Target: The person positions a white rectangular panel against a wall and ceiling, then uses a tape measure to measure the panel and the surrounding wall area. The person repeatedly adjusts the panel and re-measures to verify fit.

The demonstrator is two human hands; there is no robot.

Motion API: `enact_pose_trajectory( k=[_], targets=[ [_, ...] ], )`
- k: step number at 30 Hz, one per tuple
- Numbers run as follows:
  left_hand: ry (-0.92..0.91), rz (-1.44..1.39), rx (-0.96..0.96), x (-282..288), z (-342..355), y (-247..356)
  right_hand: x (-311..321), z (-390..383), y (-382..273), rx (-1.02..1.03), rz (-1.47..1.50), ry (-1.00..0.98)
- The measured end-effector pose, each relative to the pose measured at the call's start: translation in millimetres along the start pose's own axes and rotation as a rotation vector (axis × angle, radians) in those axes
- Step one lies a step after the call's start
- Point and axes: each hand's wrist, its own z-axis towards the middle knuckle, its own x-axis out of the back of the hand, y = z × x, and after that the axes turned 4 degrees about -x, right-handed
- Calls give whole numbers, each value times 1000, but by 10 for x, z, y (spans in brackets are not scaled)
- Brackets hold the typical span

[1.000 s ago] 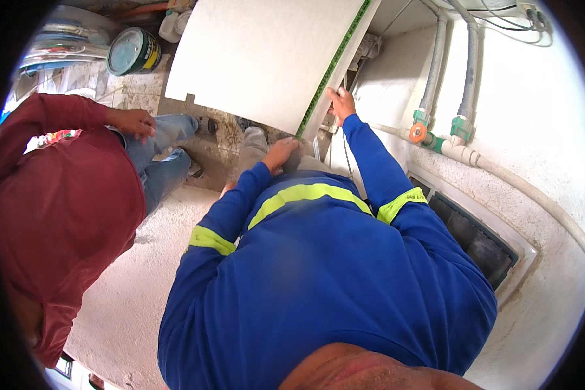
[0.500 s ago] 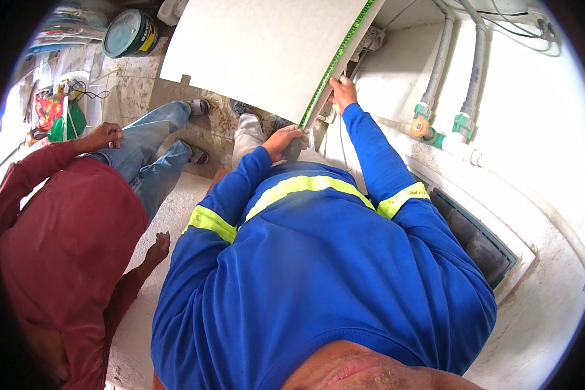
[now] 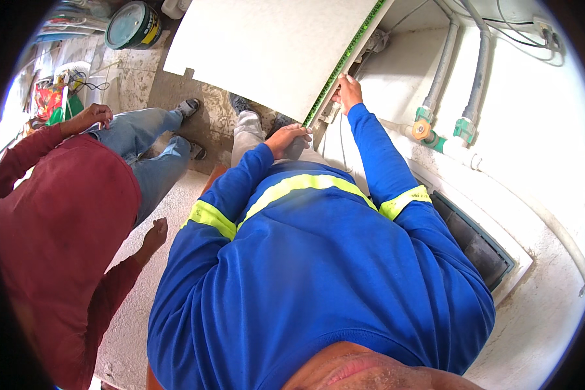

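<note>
A large white board fills the top centre, with a green measuring tape stretched along its right-hand edge. My left hand is closed at the tape's lower end, on a dark object that appears to be the tape measure's case. My right hand is higher up, gripping the board's right edge beside the tape; some of its fingers are hidden.
At left, a co-worker in maroon stands beside me, one hand raised. A lidded bucket and bags lie beyond. At right are grey pipes with green fittings, a wall and a framed dark opening.
The board and both my hands appear higher and slightly rightward in view than a second ago. The co-worker's upper hand has shifted left and a lower hand has come into sight.
</note>
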Motion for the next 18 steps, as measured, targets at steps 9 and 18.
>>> enact_pose_trajectory(
  k=[9, 18],
  targets=[
    [3, -39, -6, -12, -9, 7, -17, 16, 49, 19, 34, 16],
    [51, -29, -96, -48, -219, 134, 114, 238, 192, 27, 61, -113]
  ],
)
